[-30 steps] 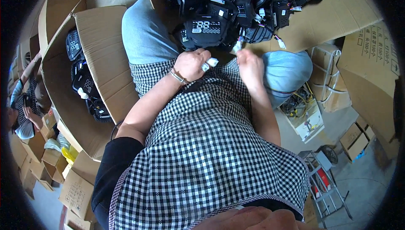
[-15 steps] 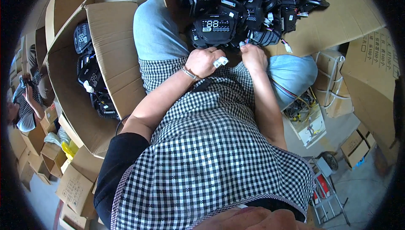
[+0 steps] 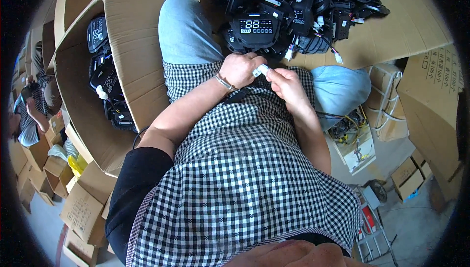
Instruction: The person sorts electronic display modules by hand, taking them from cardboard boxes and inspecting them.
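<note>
White plug connectors (image 3: 259,70) are bunched between my two hands, over the checked apron (image 3: 230,169). My left hand (image 3: 239,69), with a bracelet at the wrist, is closed and the connectors stick out from its fingers. Thumb and fingers of my right hand (image 3: 288,85) pinch the connectors from the other side. How the pieces fit together is too small to tell. Just beyond my left hand lies a black digital instrument display (image 3: 257,31), at the near edge of a pile of similar displays. A loose wire with a white plug (image 3: 338,57) hangs from the pile onto cardboard.
An open carton (image 3: 139,56) at my left holds more black displays (image 3: 104,76). Cardboard (image 3: 406,17) lies under the pile. At right stand a tray of wires (image 3: 350,137), a strapped box (image 3: 387,100) and a metal hand cart (image 3: 374,228). Another person (image 3: 34,105) is at far left.
My right hand has come away from the pile's edge, moving left and nearer to me, onto the connectors at my left hand. The left hand keeps its grip.
</note>
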Demonstrator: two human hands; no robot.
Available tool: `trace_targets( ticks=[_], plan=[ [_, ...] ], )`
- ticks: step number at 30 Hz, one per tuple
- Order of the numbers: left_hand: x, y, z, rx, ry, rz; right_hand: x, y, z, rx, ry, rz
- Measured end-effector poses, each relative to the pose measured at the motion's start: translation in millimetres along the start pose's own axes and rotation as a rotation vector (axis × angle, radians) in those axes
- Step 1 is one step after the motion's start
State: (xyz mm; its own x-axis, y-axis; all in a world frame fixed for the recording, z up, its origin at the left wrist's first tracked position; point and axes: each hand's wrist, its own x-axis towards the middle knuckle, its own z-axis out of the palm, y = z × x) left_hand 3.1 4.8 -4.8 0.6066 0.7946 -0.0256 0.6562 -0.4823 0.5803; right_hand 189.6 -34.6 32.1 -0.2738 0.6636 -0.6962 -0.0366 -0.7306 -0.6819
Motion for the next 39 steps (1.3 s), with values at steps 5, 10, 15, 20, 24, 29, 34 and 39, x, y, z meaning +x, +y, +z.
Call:
trace_targets(
  ticks=[5,10,15,20,24,29,34,39],
  plan=[
    [-2,-3,1,0.033,-0.081,0.053,6,19,-5,0.177,-0.081,0.101],
    [-1,-4,1,0.066,-0.158,0.032,5,21,-2,0.175,-0.062,0.083],
    [1,-3,-1,0.066,-0.168,0.027,8,23,-6,0.186,-0.065,0.112],
    [4,-2,1,-0.034,0.035,-0.059,24,12,-12,-0.259,0.591,-0.271],
    [3,0,-3,-0.036,0.149,0.040,65,6,-37,-0.994,0.570,-0.085],
    [5,10,-16,0.165,0.287,0.067,88,9,-44,-0.943,0.631,0.061],
    [8,10,-30,0.088,0.376,0.162,44,-11,-39,0.226,0.191,-0.277],
    [19,13,-17,-0.363,0.197,0.325,7,6,-14,0.806,-0.035,-0.256]
  ],
)
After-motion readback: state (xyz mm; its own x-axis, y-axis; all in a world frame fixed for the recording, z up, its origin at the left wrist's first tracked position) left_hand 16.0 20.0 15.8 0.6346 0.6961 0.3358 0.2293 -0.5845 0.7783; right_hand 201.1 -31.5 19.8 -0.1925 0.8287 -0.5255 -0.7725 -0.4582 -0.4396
